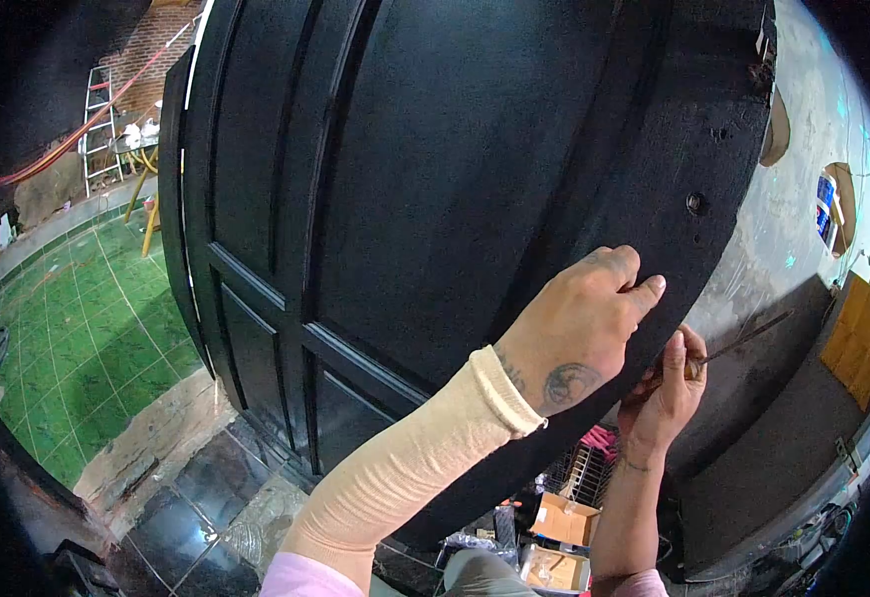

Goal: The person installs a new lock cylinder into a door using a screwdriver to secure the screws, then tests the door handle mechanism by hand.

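A large black panelled door (445,169) fills the middle of the view. My left hand (589,323), with a beige sleeve below the wrist, rests against the door face near its right edge. Its fingers are curled closed, and what they hold, if anything, is hidden. Lower and to the right, just past the door's edge, my right hand (662,393) is closed around a screwdriver (753,333). The thin dark shaft points right and slightly up, away from the door. Above my left hand, a round hole (695,204) shows in the door.
Open cardboard boxes (564,519) and a wire rack (587,473) sit below the door. A grey wall (793,239) with cut openings stands at right, near a wooden board (856,323). Green tiles (87,328), a ladder (99,129) and a yellow-legged stand (149,214) are at left.
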Tool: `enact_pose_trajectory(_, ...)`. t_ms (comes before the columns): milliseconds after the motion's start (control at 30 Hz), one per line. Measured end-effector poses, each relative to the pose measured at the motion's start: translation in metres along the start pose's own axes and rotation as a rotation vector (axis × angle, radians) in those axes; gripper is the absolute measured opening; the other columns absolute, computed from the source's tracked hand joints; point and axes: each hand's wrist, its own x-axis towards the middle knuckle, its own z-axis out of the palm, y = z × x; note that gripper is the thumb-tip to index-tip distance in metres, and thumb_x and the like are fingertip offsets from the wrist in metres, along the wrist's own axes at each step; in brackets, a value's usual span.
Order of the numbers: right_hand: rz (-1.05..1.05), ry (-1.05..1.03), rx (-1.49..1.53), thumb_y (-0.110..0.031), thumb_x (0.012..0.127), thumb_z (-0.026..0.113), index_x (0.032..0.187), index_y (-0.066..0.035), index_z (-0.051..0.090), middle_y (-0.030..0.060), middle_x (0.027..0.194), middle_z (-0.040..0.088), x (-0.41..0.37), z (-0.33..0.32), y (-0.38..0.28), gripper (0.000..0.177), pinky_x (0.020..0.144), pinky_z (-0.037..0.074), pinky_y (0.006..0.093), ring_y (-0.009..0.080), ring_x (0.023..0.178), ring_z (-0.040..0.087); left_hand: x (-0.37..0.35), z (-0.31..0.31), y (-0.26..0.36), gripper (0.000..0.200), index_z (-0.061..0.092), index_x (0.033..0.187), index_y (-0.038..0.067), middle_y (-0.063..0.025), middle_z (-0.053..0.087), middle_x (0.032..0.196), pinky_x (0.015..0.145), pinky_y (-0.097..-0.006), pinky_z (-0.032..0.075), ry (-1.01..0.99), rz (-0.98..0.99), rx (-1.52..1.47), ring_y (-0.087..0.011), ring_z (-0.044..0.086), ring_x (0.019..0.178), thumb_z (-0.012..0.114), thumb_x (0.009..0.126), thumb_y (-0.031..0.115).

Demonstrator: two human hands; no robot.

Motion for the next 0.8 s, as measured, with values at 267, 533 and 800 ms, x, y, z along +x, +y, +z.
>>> enact_pose_trajectory(267,-0.008,-0.005,-0.019,-0.017,0.098,0.068,0.107,-0.005,0.065,-0.0032,0.076,0.059,0.0004,-0.0031,0.0023,0.015,0.042,0.039,0.0162,0.0019,0.051,0.049,-0.0056,-0.0017,-0.0013,0.042,0.067,0.123,-0.004,-0.0133,0.056,0.089,0.069,-0.0303,0.054,-0.006,0.075,0.033,-0.0234,0.059,0.079,0.073,0.083,0.004)
enact_pose_trajectory(533,0.017,-0.011,-0.016,-0.018,0.098,0.068,0.106,-0.005,0.064,-0.0034,0.075,0.058,0.0002,-0.0027,-0.0005,0.016,0.041,0.040,0.0162,0.0014,0.051,0.049,-0.0062,-0.0010,-0.0068,0.042,0.068,0.120,-0.003,-0.0111,0.061,0.091,0.069,-0.0302,0.055,0.038,0.106,-0.030,-0.0223,0.063,0.080,0.077,0.080,0.002)
enact_pose_trajectory(800,0.028,0.000,-0.032,-0.020,0.097,0.069,0.106,-0.005,0.063,-0.0030,0.075,0.058,0.0000,-0.0018,-0.0022,0.018,0.040,0.040,0.0165,0.0021,0.050,0.050,-0.0003,-0.0019,-0.0054,0.031,0.073,0.111,-0.002,-0.0098,0.063,0.086,0.061,-0.0279,0.054,0.029,0.057,-0.018,-0.0189,0.063,0.071,0.078,0.081,0.003)
